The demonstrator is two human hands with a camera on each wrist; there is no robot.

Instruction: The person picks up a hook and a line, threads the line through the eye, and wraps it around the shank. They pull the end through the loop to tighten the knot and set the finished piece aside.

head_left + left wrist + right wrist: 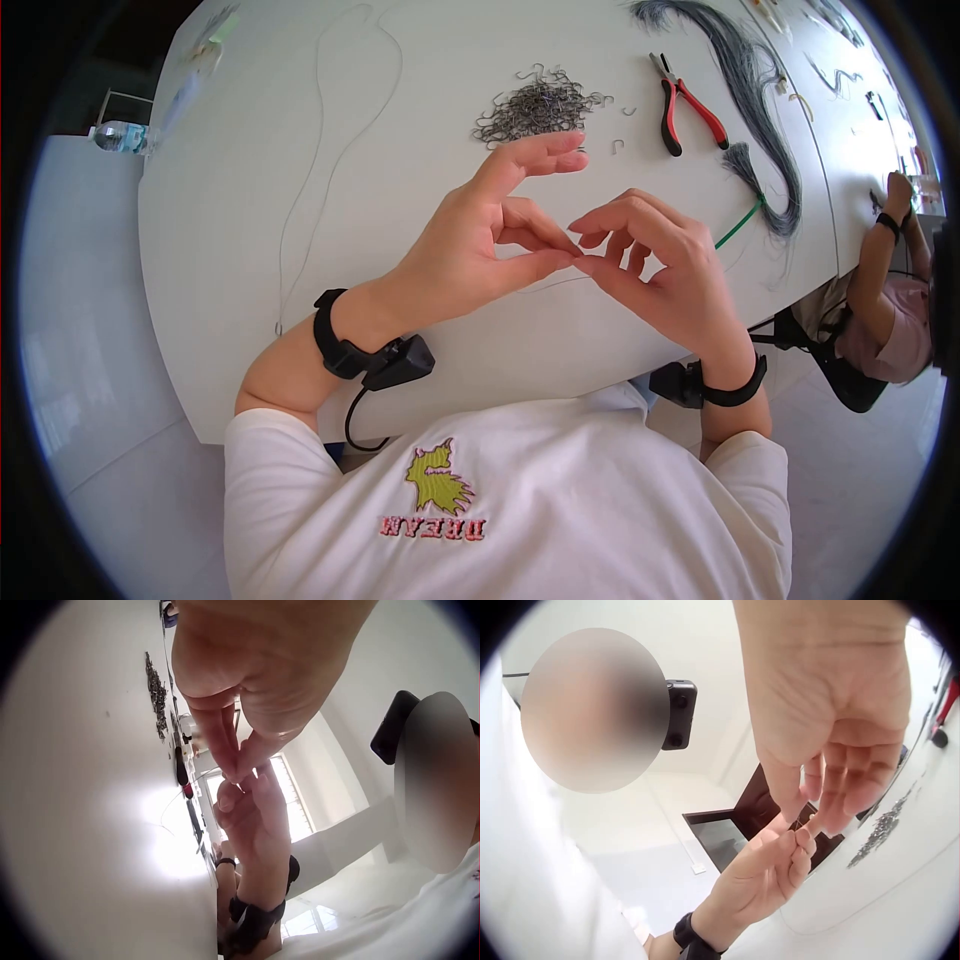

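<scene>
Five letters, "DREAM" [432, 528], upside down on the white shirt [610, 490]; left hand [465, 238] pinches fine thread [556, 284] over the table [220, 260], right hand [668, 255] meeting its fingertips, grip impossible to tell.

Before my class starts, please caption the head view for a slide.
Left hand and right hand meet over a white table, near piled metal hooks and red-handled pliers.

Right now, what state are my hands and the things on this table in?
Left hand: pinching, apparently on a thin strand
Right hand: fingers bent, close against the left
Metal hooks: loosely piled, a few strays
Pliers: lying flat, handles spread
Grey bundle: laid out, curved
Long thread: looped
</scene>
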